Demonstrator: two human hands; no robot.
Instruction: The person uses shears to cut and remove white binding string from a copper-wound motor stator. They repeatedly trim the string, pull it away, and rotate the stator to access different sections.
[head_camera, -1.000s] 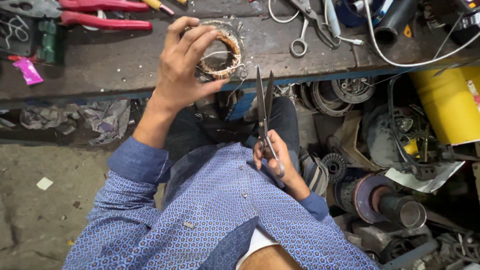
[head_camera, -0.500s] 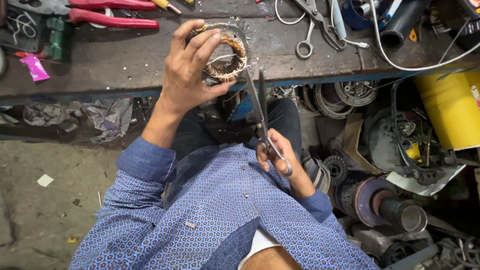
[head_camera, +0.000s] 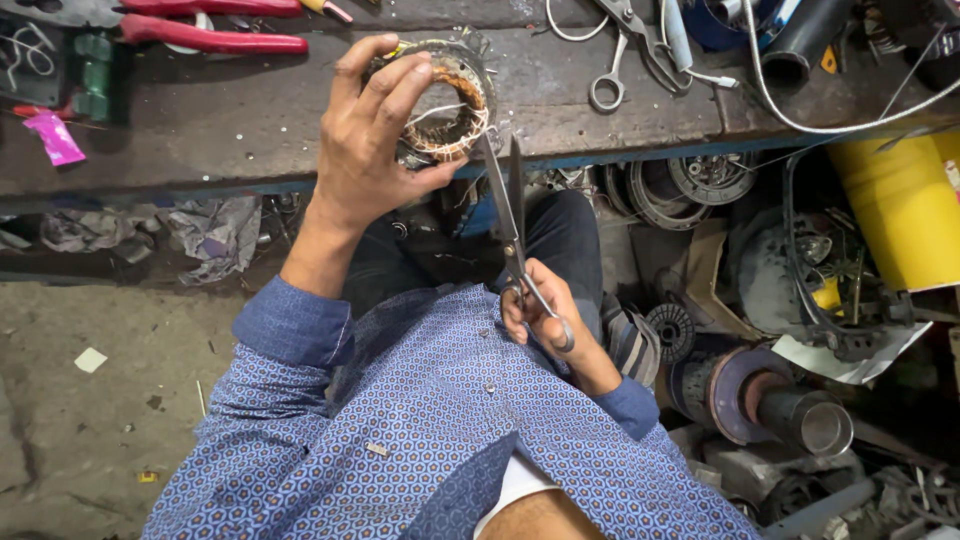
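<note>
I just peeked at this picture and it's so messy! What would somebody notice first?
Probably the round metal ring wound with copper wire, held up by the left hand over the edge of the dark wooden workbench. Next, the long steel scissors in the right hand, blades slightly apart and pointing up at the ring. A big yellow plastic drum glows at the right.

Copper-wound stator ring (head_camera: 445, 100) held upright; open scissors (head_camera: 512, 215) point up at it.

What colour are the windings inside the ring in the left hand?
Copper-orange, in the head view: the windings line the ring held by the left hand.
</note>
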